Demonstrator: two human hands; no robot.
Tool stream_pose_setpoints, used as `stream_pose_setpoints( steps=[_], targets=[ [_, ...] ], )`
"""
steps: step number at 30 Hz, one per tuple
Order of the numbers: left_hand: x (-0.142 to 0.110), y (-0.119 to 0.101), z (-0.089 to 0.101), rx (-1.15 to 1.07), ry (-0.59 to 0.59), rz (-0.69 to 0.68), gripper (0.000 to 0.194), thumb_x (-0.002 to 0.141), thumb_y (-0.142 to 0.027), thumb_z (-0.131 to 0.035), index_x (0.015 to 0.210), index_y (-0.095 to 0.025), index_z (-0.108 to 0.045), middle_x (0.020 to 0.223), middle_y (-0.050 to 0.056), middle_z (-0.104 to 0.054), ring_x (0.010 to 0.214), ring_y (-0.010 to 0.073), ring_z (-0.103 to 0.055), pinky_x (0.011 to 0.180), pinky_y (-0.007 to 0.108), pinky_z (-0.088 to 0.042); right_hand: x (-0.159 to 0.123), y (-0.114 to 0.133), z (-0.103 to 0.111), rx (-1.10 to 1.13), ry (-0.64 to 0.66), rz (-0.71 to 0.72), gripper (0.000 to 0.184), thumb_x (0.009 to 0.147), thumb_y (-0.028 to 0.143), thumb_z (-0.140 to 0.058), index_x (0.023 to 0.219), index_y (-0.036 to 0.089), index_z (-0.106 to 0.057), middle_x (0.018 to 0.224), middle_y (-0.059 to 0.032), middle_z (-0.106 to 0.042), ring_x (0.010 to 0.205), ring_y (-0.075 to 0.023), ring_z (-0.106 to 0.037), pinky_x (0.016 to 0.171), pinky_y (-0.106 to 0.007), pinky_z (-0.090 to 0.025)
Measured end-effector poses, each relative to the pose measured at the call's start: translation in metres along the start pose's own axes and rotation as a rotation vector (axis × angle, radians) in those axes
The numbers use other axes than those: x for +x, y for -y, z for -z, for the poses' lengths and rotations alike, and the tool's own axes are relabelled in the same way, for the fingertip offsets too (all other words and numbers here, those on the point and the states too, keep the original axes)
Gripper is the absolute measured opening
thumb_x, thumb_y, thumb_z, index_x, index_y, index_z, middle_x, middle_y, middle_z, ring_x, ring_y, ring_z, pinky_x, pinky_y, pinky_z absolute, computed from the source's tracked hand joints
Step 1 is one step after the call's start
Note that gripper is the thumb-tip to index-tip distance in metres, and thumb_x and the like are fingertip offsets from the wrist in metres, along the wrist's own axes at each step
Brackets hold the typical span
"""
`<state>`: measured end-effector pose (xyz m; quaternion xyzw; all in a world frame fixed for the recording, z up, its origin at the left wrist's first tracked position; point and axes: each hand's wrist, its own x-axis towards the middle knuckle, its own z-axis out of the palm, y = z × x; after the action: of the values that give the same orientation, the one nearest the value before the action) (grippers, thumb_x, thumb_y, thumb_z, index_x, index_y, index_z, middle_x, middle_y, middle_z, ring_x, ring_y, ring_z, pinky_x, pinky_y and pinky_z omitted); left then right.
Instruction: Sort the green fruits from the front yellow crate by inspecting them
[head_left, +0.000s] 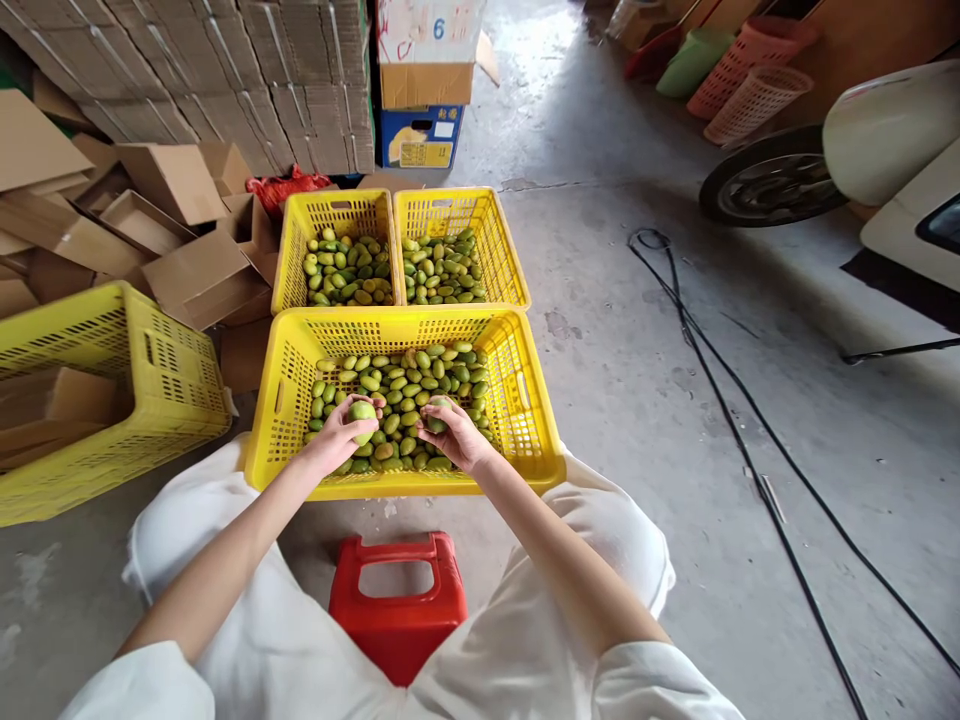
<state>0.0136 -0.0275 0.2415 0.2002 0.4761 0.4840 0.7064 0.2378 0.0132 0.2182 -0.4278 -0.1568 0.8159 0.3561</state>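
Left-hand fruit [362, 421]: a smooth, rounded green piece, gripped in the curled fingers of the left hand [336, 434] over the large crate [409, 488].
Right-hand fruit [436, 423]: a green piece, partly hidden, gripped in the closed fingers of the right hand [463, 438], also over the crate.
Loose fruit [412, 386]: glossy ovals, green to yellowish, spread across the crate's bottom.
Crate build: yellow plastic, slotted walls flaring up to a thick rim.
Behind it: a rear left crate [341, 208] and a rear right crate [504, 262], side by side, both bearing similar fruit.
White trousers [191, 505]: soft, creased cloth, one knee at each near corner.
Red stool [397, 620]: glossy molded plastic with a rounded opening, between the legs.
Left side: open cardboard boxes [199, 278], stiff and angular, in a jumbled heap.
Right side: black cable [731, 425] looped across scuffed gray concrete floor [600, 420].
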Motion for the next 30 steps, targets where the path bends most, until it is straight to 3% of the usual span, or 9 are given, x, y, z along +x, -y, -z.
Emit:
stream_pose_setpoints(
  steps=[4, 7, 9, 12, 15, 19, 22, 25, 30],
  targets=[
    [0.000, -0.004, -0.004, -0.075, -0.105, -0.084, 0.042, 0.062, -0.019, -0.094, 0.087, -0.020, -0.061, 0.084, -0.001, -0.072, 0.072, 0.0117, -0.070, 0.065, 0.024, -0.057, -0.002, 0.001, -0.002, -0.009, 0.035, 0.029, 0.048, 0.052, 0.020, -0.096, 0.082, 0.022, -0.058, 0.077, 0.0024, -0.068, 0.062, -0.0100, -0.061, 0.051, -0.019, -0.044],
    [0.000, -0.008, -0.005, -0.050, -0.151, -0.143, 0.038, 0.062, -0.023, -0.093, 0.083, -0.019, -0.062, 0.070, -0.005, -0.065, 0.052, 0.0062, -0.056, 0.043, 0.015, -0.038, -0.003, 0.001, -0.003, -0.048, 0.076, 0.038, 0.047, 0.057, 0.030, -0.097, 0.084, 0.021, -0.060, 0.070, 0.0052, -0.062, 0.055, -0.0074, -0.052, 0.046, -0.017, -0.030],
    [0.001, -0.011, -0.005, -0.057, -0.187, -0.136, 0.036, 0.066, -0.032, -0.092, 0.078, -0.018, -0.061, 0.064, -0.005, -0.061, 0.045, 0.0054, -0.050, 0.037, 0.015, -0.028, -0.002, 0.001, -0.002, -0.046, 0.060, 0.035, 0.045, 0.062, 0.039, -0.096, 0.085, 0.021, -0.062, 0.070, 0.0049, -0.062, 0.056, -0.0085, -0.054, 0.048, -0.019, -0.035],
    [0.003, -0.013, -0.005, -0.111, -0.228, -0.026, 0.039, 0.080, -0.050, -0.081, 0.072, -0.018, -0.060, 0.057, -0.003, -0.057, 0.039, 0.0072, -0.046, 0.034, 0.018, -0.025, 0.001, 0.001, 0.000, 0.027, 0.052, 0.007, 0.040, 0.068, 0.046, -0.090, 0.089, 0.022, -0.066, 0.078, 0.0016, -0.069, 0.067, -0.0129, -0.064, 0.060, -0.025, -0.050],
    [0.004, -0.014, -0.007, -0.181, -0.230, 0.033, 0.036, 0.093, -0.049, -0.065, 0.080, -0.016, -0.067, 0.064, 0.002, -0.064, 0.047, 0.0124, -0.057, 0.038, 0.022, -0.039, 0.004, 0.001, 0.002, 0.069, 0.089, 0.003, 0.041, 0.065, 0.040, -0.090, 0.096, 0.022, -0.070, 0.087, -0.0006, -0.074, 0.077, -0.0169, -0.069, 0.071, -0.030, -0.056],
    [0.005, -0.012, -0.008, -0.250, -0.230, -0.011, 0.014, 0.091, -0.025, -0.067, 0.097, -0.014, -0.072, 0.093, 0.009, -0.077, 0.081, 0.0185, -0.075, 0.070, 0.028, -0.061, 0.001, 0.001, -0.002, 0.024, 0.106, 0.013, 0.048, 0.061, 0.043, -0.098, 0.090, 0.023, -0.065, 0.083, -0.0002, -0.073, 0.077, -0.0174, -0.070, 0.073, -0.031, -0.056],
    [0.006, -0.008, -0.004, -0.235, -0.190, -0.022, 0.014, 0.085, -0.022, -0.078, 0.094, -0.016, -0.070, 0.098, 0.008, -0.077, 0.087, 0.0177, -0.075, 0.076, 0.026, -0.060, -0.003, 0.002, -0.006, 0.005, 0.070, 0.014, 0.058, 0.054, 0.041, -0.103, 0.081, 0.024, -0.055, 0.071, 0.0037, -0.068, 0.063, -0.0126, -0.062, 0.061, -0.025, -0.049],
    [0.003, -0.006, 0.001, -0.206, -0.115, 0.016, 0.022, 0.078, -0.023, -0.084, 0.092, -0.017, -0.068, 0.082, 0.003, -0.071, 0.071, 0.0136, -0.068, 0.062, 0.023, -0.055, -0.005, 0.004, -0.007, 0.010, 0.025, 0.005, 0.063, 0.047, 0.034, -0.105, 0.082, 0.024, -0.054, 0.065, 0.0065, -0.064, 0.055, -0.0090, -0.053, 0.051, -0.021, -0.040],
    [-0.003, -0.009, 0.000, -0.142, 0.114, 0.152, 0.025, 0.072, -0.027, -0.083, 0.090, -0.014, -0.071, 0.075, 0.002, -0.064, 0.063, 0.0129, -0.062, 0.055, 0.023, -0.054, -0.002, 0.004, -0.004, -0.007, -0.019, 0.040, 0.047, 0.057, 0.037, -0.098, 0.086, 0.021, -0.065, 0.073, 0.0038, -0.065, 0.060, -0.0090, -0.055, 0.050, -0.020, -0.041]
  ],
)
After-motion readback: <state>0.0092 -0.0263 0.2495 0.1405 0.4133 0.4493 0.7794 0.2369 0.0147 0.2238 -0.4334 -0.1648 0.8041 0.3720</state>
